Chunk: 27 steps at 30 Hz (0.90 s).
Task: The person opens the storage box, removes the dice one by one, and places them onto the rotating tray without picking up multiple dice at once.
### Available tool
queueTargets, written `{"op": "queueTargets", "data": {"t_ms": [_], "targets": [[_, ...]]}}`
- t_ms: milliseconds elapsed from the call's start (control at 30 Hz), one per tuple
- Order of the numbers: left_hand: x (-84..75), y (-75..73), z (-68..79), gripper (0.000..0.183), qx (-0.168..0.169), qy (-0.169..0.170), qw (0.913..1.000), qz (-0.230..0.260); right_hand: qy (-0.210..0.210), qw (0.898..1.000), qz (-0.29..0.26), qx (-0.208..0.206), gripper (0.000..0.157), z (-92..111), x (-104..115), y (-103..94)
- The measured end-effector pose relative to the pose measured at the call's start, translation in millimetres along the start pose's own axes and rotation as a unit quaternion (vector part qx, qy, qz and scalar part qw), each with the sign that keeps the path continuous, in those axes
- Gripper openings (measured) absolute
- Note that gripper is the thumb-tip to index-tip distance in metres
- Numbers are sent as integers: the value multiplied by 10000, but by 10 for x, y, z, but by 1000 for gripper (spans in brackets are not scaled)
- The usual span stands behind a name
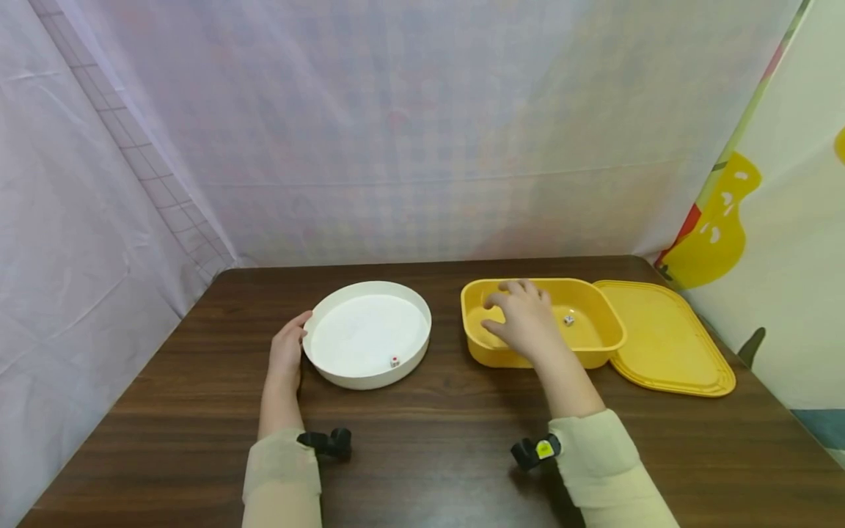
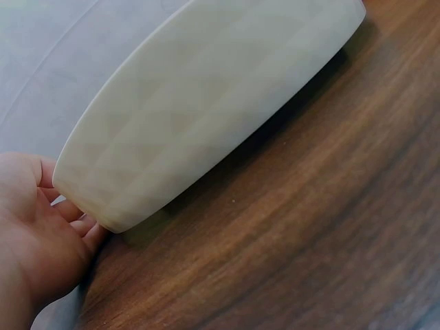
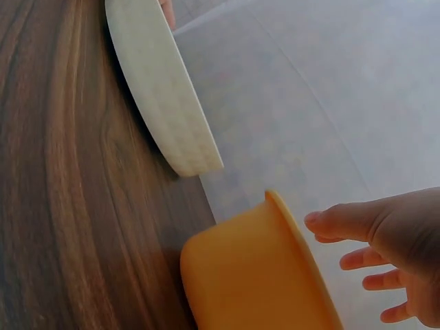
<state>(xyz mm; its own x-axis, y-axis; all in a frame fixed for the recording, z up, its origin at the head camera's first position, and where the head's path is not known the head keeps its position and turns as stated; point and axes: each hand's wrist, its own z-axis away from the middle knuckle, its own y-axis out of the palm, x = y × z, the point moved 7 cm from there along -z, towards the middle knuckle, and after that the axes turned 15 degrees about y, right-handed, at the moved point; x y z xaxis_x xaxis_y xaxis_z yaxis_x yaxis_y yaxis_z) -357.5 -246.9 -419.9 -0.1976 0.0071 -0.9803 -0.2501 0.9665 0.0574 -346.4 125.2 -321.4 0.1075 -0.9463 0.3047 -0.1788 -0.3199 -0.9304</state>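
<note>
In the head view my left hand [image 1: 287, 357] is at the left side of a round white tray [image 1: 370, 381], its fingers touching the outer wall. The left wrist view shows the fingers of that hand [image 2: 41, 230] against the end of the tray's faceted side [image 2: 206, 96]. A small white die [image 1: 394, 361] with a red dot lies inside the tray near its front. My right hand [image 1: 528, 323] hovers over a yellow rectangular container [image 1: 502, 358], fingers spread and loosely bent, with nothing visible in them. Another die [image 1: 569, 320] lies in the container, right of the hand.
A flat yellow lid [image 1: 667, 337] lies right of the container, its left edge beside the container's wall. Everything stands on a dark wooden table [image 1: 422, 447]. A pale curtain [image 1: 422, 147] hangs behind its far edge.
</note>
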Motion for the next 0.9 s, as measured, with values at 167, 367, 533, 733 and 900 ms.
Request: {"op": "queueTargets", "data": {"t_ms": [167, 367, 533, 733, 900], "targets": [[-6, -3, 12, 52, -1, -18, 10000, 19, 110, 9999, 16, 78, 29, -27, -74, 35], [3, -5, 4, 52, -26, -11, 10000, -21, 272, 9995, -3, 146, 32, -70, -218, 91], [6, -4, -9, 53, -29, 18, 10000, -28, 427, 9989, -32, 188, 31, -102, -334, 114], [-6, 0, 4, 53, -19, -6, 10000, 29, 610, 9977, -11, 290, 31, -115, -419, 127], [-13, 1, 10, 52, -40, -7, 10000, 7, 715, 9970, 33, 299, 30, -128, -473, 130]]}}
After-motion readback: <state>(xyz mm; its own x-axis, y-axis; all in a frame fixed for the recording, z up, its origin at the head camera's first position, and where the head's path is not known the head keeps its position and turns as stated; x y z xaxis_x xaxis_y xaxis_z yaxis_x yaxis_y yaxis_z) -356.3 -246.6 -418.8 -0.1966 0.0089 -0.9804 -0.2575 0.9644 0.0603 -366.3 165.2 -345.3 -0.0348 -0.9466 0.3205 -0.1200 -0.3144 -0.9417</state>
